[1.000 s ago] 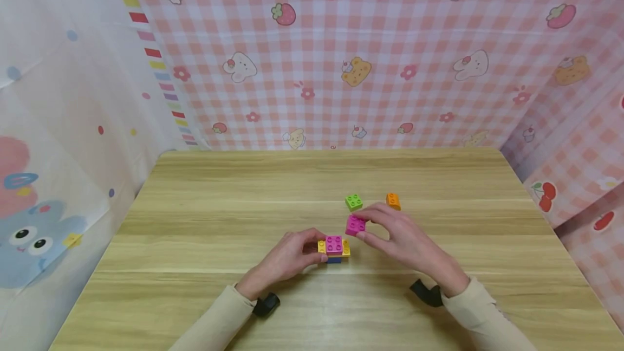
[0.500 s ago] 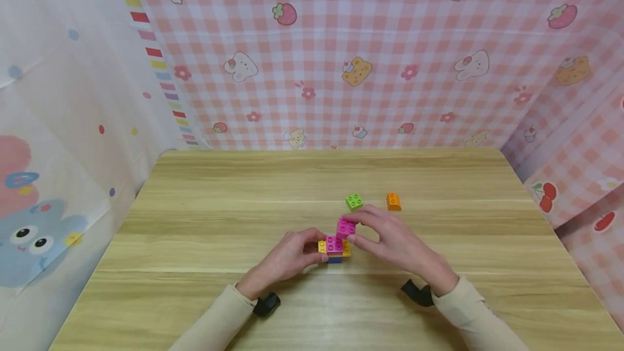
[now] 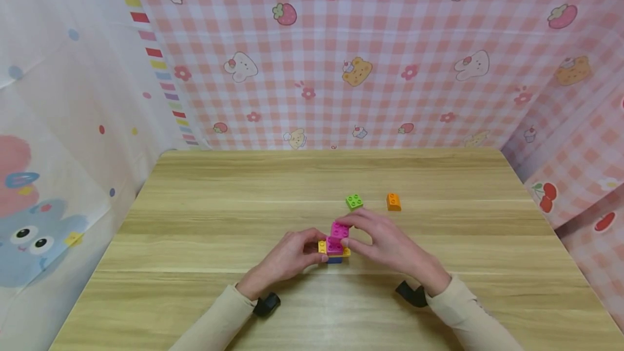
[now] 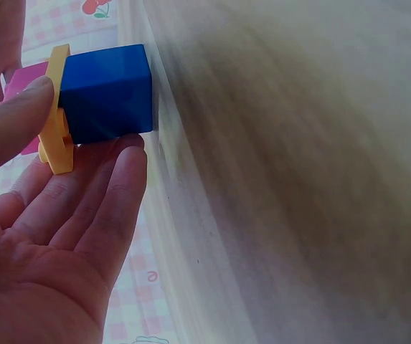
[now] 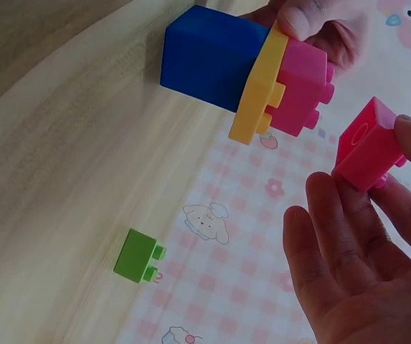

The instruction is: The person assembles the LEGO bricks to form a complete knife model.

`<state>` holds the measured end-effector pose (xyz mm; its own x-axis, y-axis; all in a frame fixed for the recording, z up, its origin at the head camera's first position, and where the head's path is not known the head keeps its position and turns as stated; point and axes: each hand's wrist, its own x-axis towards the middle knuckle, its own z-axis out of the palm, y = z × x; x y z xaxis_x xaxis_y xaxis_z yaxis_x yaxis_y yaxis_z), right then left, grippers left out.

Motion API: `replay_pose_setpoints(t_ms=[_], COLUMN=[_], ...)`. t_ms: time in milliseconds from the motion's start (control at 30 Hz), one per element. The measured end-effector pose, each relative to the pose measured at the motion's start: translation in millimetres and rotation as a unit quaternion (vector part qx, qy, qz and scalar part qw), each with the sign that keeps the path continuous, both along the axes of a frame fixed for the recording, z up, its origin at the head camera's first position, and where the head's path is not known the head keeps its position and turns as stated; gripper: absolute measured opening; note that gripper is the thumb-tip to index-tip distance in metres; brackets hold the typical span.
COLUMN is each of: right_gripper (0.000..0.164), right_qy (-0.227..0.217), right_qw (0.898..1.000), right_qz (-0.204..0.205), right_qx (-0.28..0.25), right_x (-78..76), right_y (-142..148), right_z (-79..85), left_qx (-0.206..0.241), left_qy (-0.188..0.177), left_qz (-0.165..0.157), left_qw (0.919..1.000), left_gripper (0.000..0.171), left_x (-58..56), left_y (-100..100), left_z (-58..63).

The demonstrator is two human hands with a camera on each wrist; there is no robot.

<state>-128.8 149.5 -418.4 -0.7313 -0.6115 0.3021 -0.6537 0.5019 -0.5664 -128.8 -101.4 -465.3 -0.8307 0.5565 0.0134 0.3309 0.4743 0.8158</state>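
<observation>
A small tower (image 5: 248,68) looks to stand on the wooden counter (image 3: 234,188), and three parts of it are already joined: a blue brick (image 4: 108,93) at the bottom, a flat yellow plate (image 5: 262,82) on that, and a pink four-bump brick (image 5: 300,86) on top. The left hand (image 3: 292,256) holds the tower, with its thumb on the near side by the yellow plate and its fingers behind. The right hand (image 3: 390,242) pinches one more pink brick (image 5: 368,147) between thumb and fingers, just above the tower and a bit to the far side. That brick is tilted and does not touch the tower — the right wrist view shows a gap — so this part of the building looks not yet done. Two more bricks are loose on the counter, past the hands: a green brick (image 3: 354,201) with four bumps, and an orange brick (image 3: 393,202) with two bumps and a rounded side. They are apart from each other and not joined to anything, so the building seems about halfway along. No box, cup or tray shows; the loose bricks lie right on the counter.
</observation>
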Motion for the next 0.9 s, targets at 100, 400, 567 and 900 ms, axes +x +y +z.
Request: replay_pose_setpoints(t_ms=[100, 400, 567, 900], right_gripper=[0.034, 0.033, 0.03, 0.031], right_qy=[0.0, -0.006, -0.008, -0.026], right_qw=[1.0, 1.0, 0.999, 0.998], right_qz=[0.005, 0.026, 0.034, 0.032], right_qx=[-0.001, 0.009, 0.016, 0.048], right_x=[0.0, -0.4, -1.2, -1.8], right_y=[-1.2, -3.8, -5.1, -7.1], right_z=[-1.0, -2.4, -5.2, -6.6], left_qx=[0.0, -0.004, 0.002, -0.002], left_qy=[0.002, 0.002, -0.005, -0.009], left_qz=[0.001, 0.0, -0.002, 0.0], left_qw=[1.0, 1.0, 1.0, 1.0], left_gripper=[0.026, 0.025, 0.025, 0.025], left_x=[0.1, 0.1, -0.1, 0.1], left_y=[-0.1, -0.5, -0.1, -0.2], left_z=[0.4, 0.8, 0.5, 2.0])
